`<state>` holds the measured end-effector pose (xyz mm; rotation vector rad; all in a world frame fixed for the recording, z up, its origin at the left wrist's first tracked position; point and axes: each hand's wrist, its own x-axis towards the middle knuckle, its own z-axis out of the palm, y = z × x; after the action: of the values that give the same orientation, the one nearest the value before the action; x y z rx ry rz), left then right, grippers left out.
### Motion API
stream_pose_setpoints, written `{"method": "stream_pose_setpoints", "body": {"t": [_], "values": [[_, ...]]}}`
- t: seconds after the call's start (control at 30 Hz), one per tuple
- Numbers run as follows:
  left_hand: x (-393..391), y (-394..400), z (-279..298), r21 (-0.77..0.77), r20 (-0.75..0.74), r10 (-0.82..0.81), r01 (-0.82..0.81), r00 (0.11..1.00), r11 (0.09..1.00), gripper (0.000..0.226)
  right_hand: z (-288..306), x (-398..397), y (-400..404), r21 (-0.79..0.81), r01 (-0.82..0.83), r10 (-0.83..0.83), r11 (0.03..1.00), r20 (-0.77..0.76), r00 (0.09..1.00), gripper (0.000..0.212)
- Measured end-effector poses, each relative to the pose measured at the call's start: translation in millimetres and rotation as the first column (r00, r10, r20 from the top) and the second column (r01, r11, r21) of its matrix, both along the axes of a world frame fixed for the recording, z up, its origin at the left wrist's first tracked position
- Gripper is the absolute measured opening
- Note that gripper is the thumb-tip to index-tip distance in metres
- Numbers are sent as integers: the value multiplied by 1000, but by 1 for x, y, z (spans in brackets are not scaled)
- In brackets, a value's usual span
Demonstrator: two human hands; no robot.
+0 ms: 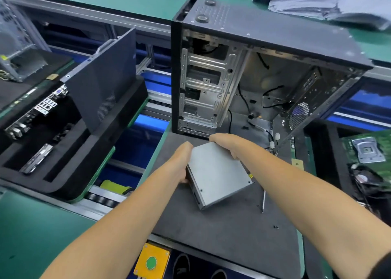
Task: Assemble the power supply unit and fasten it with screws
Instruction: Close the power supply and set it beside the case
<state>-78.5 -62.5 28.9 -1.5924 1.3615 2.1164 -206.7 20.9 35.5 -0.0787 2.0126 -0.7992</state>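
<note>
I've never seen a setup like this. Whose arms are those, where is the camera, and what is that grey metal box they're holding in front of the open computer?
There is no robot here: these are a person's bare arms, filmed by a camera worn on the head, looking forward and down. The left hand and right hand grip a grey metal box, the power supply unit, one on each side, just above a dark mat. Behind it stands an open computer case, with loose cables inside, where the unit is meant to go. On the mat lie a thin screwdriver and a small screw. At the near edge sits a yellow box with a green button.
</note>
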Motion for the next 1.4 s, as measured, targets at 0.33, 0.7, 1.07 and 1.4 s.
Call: {"method": "stream_pose_setpoints", "body": {"t": [0.33,0.7,1.07,1.4], "values": [[-22,5,34,-386,-131,107,-150,986,910,57,37,-7,19,-290,223,-205,931,90,975,8],[-12,4,19,-534,-422,90,-328,902,780,10,36,-10,19,-324,192,-255,926,-165,953,49],[-1,-42,6,-201,-533,36,-168,845,965,34,48,-5,6,-181,-41,-8,983,-264,964,11],[-1,-51,-2,-274,-586,-128,-47,800,961,28,51,-5,4,-207,-64,3,976,-285,959,50]]}}
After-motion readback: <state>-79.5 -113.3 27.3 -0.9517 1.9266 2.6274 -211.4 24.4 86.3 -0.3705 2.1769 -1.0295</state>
